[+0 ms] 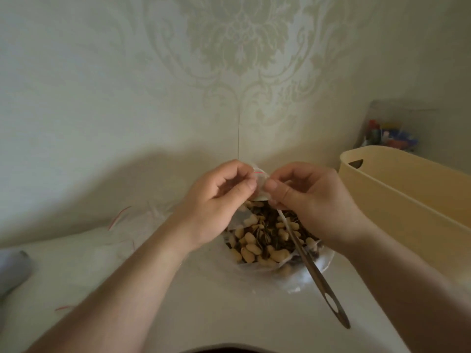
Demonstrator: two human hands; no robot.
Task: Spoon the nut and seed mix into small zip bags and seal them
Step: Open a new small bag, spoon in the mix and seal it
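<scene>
Two hands are meeting in the middle, just above a big pile of nuts and seeds. The left hand is curling its fingers and pinching one side of a small zip bag between thumb and fingertips. The right hand is pinching the other side of the same bag, with its thumb lying flat against the plastic. The little bag is see-through, with a thin red line near its top. It is being held up in the air between the two hands, right over the nut and seed mix. I cannot tell if anything is inside the little bag, or if its top is open or pressed closed.

The mix is sitting in a big clear bag that is lying open on the white counter. Pale peanuts and dark striped seeds are showing. A metal spoon is resting in the mix, under the right hand. Its handle, with a hole near the end, is pointing toward the person.

To the left, more clear zip bags with red lines are lying on the counter. A grey cloth thing is sitting at the far left edge. On the right, a tan plastic tub is standing beside the mix. Behind the tub, something clear with bright colors is leaning by the patterned wall.
</scene>
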